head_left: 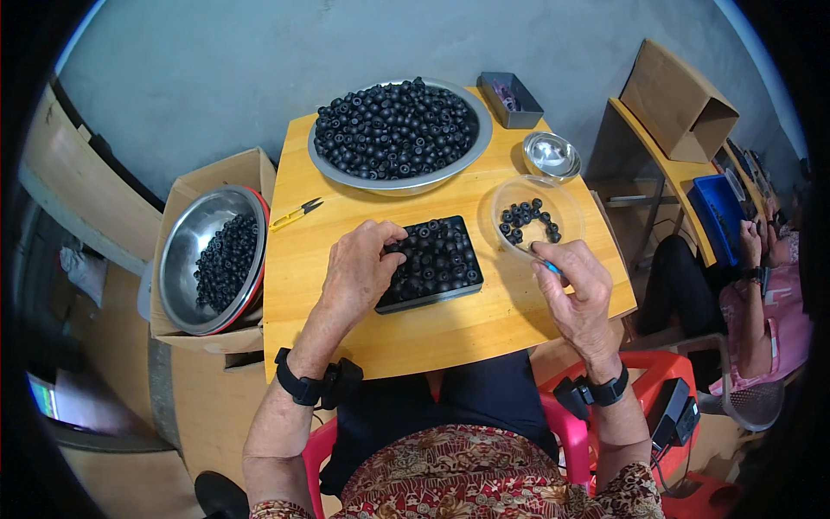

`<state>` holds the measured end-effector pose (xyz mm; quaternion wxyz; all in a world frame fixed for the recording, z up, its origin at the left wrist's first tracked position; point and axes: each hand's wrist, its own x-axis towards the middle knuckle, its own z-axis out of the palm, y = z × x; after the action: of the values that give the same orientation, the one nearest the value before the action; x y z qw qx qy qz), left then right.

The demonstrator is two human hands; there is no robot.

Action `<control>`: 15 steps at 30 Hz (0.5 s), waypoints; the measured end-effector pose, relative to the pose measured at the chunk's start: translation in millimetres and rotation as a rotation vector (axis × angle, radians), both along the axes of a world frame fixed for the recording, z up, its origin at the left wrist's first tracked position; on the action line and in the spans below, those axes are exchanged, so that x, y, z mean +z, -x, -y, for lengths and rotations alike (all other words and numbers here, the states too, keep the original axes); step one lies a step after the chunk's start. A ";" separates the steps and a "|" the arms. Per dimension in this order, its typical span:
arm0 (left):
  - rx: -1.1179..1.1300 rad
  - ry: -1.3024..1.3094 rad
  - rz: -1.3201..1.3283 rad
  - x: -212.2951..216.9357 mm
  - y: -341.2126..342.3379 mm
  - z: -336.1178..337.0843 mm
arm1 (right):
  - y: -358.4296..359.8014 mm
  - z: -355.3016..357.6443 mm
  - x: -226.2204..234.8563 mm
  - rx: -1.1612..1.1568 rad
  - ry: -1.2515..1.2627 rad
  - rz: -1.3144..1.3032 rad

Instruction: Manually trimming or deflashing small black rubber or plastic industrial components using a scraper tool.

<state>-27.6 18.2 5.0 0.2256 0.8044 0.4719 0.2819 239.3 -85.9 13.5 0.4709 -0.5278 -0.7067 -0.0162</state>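
Observation:
My left hand [356, 264] is at the left edge of a black rectangular tray [432, 300], its thumb and fingers curled together at the parts. Whatever it may pinch there is hidden. The tray is full of small round black parts [438, 258] with holes. In my right hand [577, 294] is a thin tool with a blue end [552, 267], mostly covered by the fingers. That hand is at the near rim of a clear plastic bowl [566, 203], where several loose black parts [523, 216] lie on the bottom.
At the table's back stands a big metal basin [475, 156] heaped with black parts. Yellow thread snips [296, 214] lie left; a grey box [521, 112] and small metal bowl [553, 157] sit back right. A carton [173, 203] holds another basin [177, 277]. A person [761, 320] works at right.

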 end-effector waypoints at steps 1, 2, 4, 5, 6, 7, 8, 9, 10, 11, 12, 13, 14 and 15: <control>-0.002 0.001 0.005 1.1 -1.0 1.3 | 2.1 2.1 0.1 -0.002 0.001 0.005; 0.002 0.005 0.025 4.5 -2.3 4.4 | 4.4 4.1 0.7 0.011 0.022 -0.027; 0.005 0.011 0.045 9.5 -5.3 10.1 | 11.1 7.9 1.8 0.042 0.053 -0.088; 0.027 0.042 0.122 11.2 -7.4 12.3 | 13.6 8.6 3.4 0.040 0.054 -0.087; 0.050 0.072 0.197 12.9 -8.6 14.2 | 16.1 9.3 4.9 0.069 0.044 -0.086; 0.049 0.074 0.198 15.0 -9.5 14.8 | 18.7 10.2 6.7 0.098 0.033 -0.086; 0.061 0.077 0.201 17.1 -10.5 14.5 | 21.7 11.1 9.1 0.125 0.054 -0.088; 0.074 0.077 0.206 19.6 -10.8 14.1 | 24.7 10.3 10.8 0.127 0.051 -0.087; 0.075 0.075 0.207 19.3 -10.7 13.8 | 27.5 9.7 12.4 0.156 0.055 -0.093; 0.083 0.107 0.219 17.5 -10.7 13.2 | 29.7 9.4 13.8 0.184 0.059 -0.100; 0.086 0.139 0.233 16.3 -11.7 11.8 | 30.8 9.8 12.4 0.178 0.071 -0.111; 0.080 0.137 0.236 16.0 -12.3 11.9 | 31.9 10.3 13.5 0.173 0.069 -0.108; 0.028 0.278 0.402 15.2 -12.7 13.2 | 33.0 10.8 14.9 0.177 0.093 -0.141; -0.022 0.423 0.566 15.6 -14.8 16.3 | 33.7 12.0 15.1 0.183 0.122 -0.175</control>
<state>-12.8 1.9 20.6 0.5121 0.6350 0.4299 0.3871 205.6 -98.0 28.6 0.4971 -0.4883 -0.7078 0.1159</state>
